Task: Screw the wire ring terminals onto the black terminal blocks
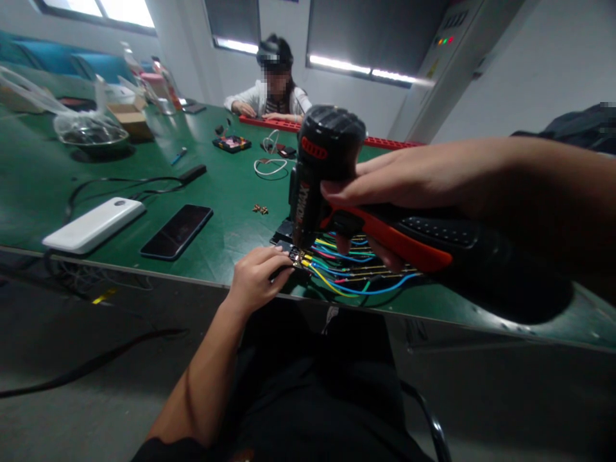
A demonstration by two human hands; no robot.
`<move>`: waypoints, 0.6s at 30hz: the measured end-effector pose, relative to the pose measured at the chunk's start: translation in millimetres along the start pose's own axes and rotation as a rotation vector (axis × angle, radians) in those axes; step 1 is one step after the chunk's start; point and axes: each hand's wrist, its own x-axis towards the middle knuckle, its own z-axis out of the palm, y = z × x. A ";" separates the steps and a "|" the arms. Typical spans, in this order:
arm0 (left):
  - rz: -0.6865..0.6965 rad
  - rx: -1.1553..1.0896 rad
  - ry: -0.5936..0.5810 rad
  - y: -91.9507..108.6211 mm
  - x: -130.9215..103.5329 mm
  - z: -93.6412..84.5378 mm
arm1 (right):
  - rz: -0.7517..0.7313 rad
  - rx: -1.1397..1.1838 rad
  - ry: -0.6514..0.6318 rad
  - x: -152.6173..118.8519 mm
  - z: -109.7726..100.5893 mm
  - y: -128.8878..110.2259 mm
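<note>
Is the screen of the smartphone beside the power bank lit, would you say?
Unlit: the smartphone shows a dark face with faint reflections.

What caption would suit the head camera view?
Right hand holds a power driver over coloured wire ends; left hand rests beside its tip.

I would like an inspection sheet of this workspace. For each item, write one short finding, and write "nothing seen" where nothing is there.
Surface: green tabletop; spills: nothing seen.
Work things: power driver, nose down at the dark wired part; contact cannot be judged. Small brass-coloured pieces lie beyond.
Clutter: phone, white power bank, plastic bag, open carton.
Grips: right hand holds the driver; left hand is at the wired part, its grip unclear.
Cables: coloured wires run rightward near the table edge; white cable forms a loop.
Surroundings: person opposite, behind a red strip.
</note>
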 end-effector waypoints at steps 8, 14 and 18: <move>-0.001 0.009 0.003 -0.4 0.6 0.2 | 0.048 0.107 0.040 -1.2 0.8 -2.7; -0.005 0.018 0.000 -1.7 0.5 0.6 | 0.058 0.095 -0.053 -1.9 1.2 -4.1; -0.006 0.013 0.002 -1.8 0.8 0.4 | -0.052 0.006 -0.004 0.7 0.0 -0.2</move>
